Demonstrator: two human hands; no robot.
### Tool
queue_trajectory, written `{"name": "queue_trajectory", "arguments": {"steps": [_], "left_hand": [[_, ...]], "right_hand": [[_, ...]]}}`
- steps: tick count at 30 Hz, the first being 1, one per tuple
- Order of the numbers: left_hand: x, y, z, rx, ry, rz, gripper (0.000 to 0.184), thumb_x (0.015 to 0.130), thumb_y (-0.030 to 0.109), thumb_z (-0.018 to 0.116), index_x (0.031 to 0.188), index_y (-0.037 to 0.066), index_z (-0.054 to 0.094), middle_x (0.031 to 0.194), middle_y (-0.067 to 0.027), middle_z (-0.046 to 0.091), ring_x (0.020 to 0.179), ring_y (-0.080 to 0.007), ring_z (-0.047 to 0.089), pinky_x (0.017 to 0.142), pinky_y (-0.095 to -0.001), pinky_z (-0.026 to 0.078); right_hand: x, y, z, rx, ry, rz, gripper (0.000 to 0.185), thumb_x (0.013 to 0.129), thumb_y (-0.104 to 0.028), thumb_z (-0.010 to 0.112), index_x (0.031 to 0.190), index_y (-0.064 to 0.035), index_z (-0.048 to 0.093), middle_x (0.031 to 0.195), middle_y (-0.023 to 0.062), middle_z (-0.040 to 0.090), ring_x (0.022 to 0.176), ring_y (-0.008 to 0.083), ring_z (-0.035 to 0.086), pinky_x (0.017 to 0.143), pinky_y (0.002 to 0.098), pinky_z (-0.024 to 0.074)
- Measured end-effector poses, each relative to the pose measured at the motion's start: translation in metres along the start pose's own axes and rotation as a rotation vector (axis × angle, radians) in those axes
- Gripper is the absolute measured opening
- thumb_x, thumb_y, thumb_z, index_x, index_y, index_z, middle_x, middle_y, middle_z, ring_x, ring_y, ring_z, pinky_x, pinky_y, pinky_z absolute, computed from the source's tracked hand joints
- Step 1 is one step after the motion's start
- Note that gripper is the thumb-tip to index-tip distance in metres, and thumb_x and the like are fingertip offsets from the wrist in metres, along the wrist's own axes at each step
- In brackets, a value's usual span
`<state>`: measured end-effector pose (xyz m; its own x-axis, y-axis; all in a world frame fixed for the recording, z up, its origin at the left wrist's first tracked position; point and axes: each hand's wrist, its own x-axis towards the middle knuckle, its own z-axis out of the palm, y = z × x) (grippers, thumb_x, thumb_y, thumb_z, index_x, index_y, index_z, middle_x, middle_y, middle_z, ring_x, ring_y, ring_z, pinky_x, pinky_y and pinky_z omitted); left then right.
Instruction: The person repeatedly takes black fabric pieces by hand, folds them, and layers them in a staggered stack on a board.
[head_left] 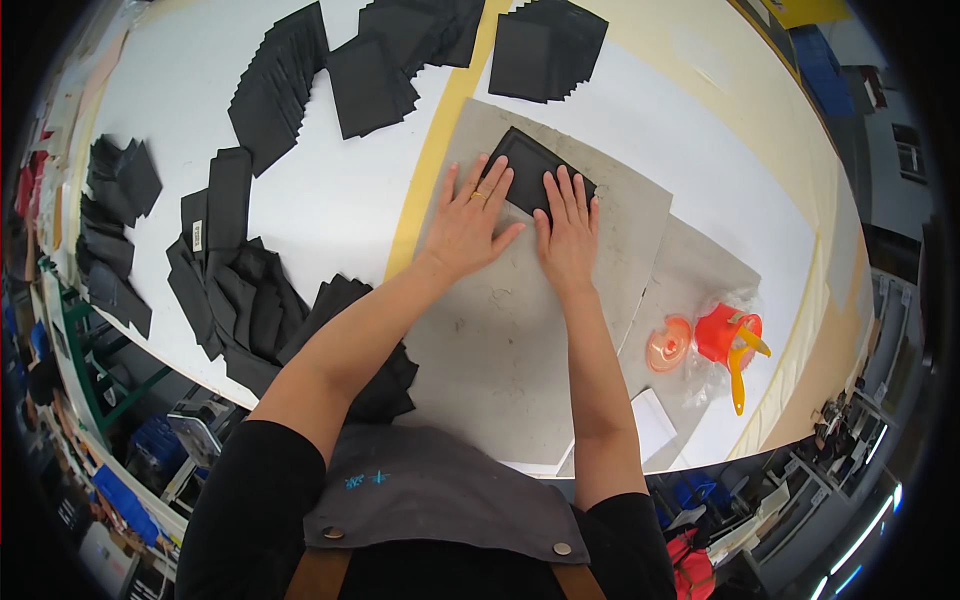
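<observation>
Black panel (537,172) is lying at a slant on the upper part of a grey board (500,330). We are resting our left hand (465,225) on its left end and our right hand (570,235) on its right part, both open, fingers extended, pinching nothing.

We are judging it light, thin and flexible, flat enough to slide under a push, and more likely to crease than break. For lifting, we are favouring opposite edges, thumbs beneath and fingers above, rather than one corner, which could let it sag.

Counting, we are seeing one panel under our hands, one red tub (712,332), one translucent orange lid (668,343) and one white card (654,425). Yellow handles (738,385) are lying across the tub, but we are not managing to tell how many tools they belong to. Beyond the board, at least three fanned groups of black pieces (522,55) are lying, with more piled to our left; they are overlapping too closely for an exact count.
</observation>
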<state>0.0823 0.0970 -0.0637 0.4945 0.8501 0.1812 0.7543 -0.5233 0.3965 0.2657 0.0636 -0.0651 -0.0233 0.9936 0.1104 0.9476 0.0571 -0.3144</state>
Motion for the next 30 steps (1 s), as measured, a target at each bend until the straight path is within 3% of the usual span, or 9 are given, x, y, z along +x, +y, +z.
{"name": "queue_trajectory", "arguments": {"steps": [6,9,10,12,14,15,17,20,30], "left_hand": [[0.0,-0.003,-0.008,-0.069,-0.036,0.007,0.076,0.091,0.054,0.053,0.145,0.002,0.041,0.158,-0.0115,0.03,0.149,-0.03,0.018,0.12,-0.053,0.006],[0.001,-0.005,-0.011,-0.165,0.109,0.031,0.071,0.09,0.046,0.06,0.145,0.004,0.041,0.157,-0.0104,0.032,0.148,-0.0307,0.02,0.119,-0.0547,0.009],[-0.002,-0.002,-0.018,-0.15,0.156,0.015,0.064,0.09,0.039,0.063,0.141,0.005,0.045,0.15,-0.011,0.04,0.143,-0.0312,0.029,0.116,-0.0524,0.018],[-0.013,0.01,-0.033,-0.135,0.191,0.0,0.056,0.09,0.032,0.065,0.138,0.005,0.05,0.144,-0.0116,0.049,0.138,-0.0317,0.039,0.114,-0.0502,0.027],[-0.021,0.035,-0.059,-0.79,0.131,-0.298,0.044,0.085,0.015,0.072,0.126,0.006,0.058,0.116,-0.0104,0.064,0.11,-0.0262,0.061,0.09,-0.0392,0.049],[-0.028,0.048,-0.071,-0.787,0.125,-0.292,0.044,0.085,0.015,0.072,0.126,0.006,0.058,0.116,-0.0104,0.064,0.11,-0.0262,0.061,0.09,-0.0392,0.049],[-0.044,0.071,-0.095,-1.043,0.173,-0.229,0.039,0.082,0.008,0.074,0.119,0.008,0.064,0.099,-0.0074,0.068,0.085,-0.02,0.065,0.071,-0.0304,0.051],[-0.065,0.094,-0.127,-1.005,0.188,-0.178,0.033,0.083,0.002,0.072,0.116,0.004,0.065,0.1,-0.0071,0.068,0.084,-0.0144,0.062,0.078,-0.0268,0.05],[-0.139,0.082,-0.142,-0.689,0.365,0.012,0.013,0.084,-0.001,0.069,0.096,0.003,0.068,0.085,-0.0105,0.068,0.075,-0.0251,0.065,0.066,-0.0308,0.052]], "right_hand": [[0.0,0.0,-0.004,0.038,0.016,-0.023,0.052,0.1,-0.032,0.049,0.149,-0.0186,0.039,0.159,0.003,0.031,0.148,0.0289,0.023,0.119,0.0497,0.0163],[-0.008,-0.005,-0.023,0.131,0.238,0.037,0.05,0.101,-0.033,0.048,0.147,-0.0129,0.041,0.157,0.008,0.033,0.145,0.0317,0.029,0.118,0.0496,0.0205],[-0.013,-0.013,-0.033,0.132,0.24,0.032,0.05,0.101,-0.033,0.048,0.147,-0.0129,0.041,0.157,0.008,0.033,0.145,0.0317,0.029,0.118,0.0496,0.0205],[-0.033,-0.035,-0.061,1.038,0.245,0.305,0.05,0.102,-0.036,0.046,0.145,-0.0099,0.041,0.151,0.0101,0.038,0.139,0.0292,0.036,0.115,0.0475,0.026],[-0.045,-0.06,-0.094,1.947,0.228,0.561,0.052,0.103,-0.039,0.044,0.144,-0.007,0.042,0.146,0.0121,0.043,0.133,0.0268,0.043,0.113,0.0454,0.0315],[-0.056,-0.07,-0.105,2.403,0.2,0.691,0.053,0.104,-0.041,0.043,0.143,-0.0055,0.042,0.143,0.0131,0.045,0.13,0.0255,0.046,0.111,0.0443,0.0342],[-0.075,-0.089,-0.115,2.503,0.116,0.661,0.054,0.104,-0.042,0.042,0.144,-0.0062,0.041,0.142,0.0125,0.046,0.13,0.0253,0.047,0.111,0.0437,0.0347],[-0.096,-0.112,-0.121,2.621,-0.006,0.636,0.054,0.104,-0.043,0.041,0.144,-0.0071,0.04,0.142,0.0115,0.046,0.129,0.0245,0.047,0.111,0.0431,0.0349],[-0.158,-0.157,-0.12,2.696,-0.212,0.861,0.054,0.102,-0.042,0.046,0.141,-0.0055,0.044,0.14,0.012,0.047,0.129,0.0228,0.047,0.114,0.0429,0.0294]]}}
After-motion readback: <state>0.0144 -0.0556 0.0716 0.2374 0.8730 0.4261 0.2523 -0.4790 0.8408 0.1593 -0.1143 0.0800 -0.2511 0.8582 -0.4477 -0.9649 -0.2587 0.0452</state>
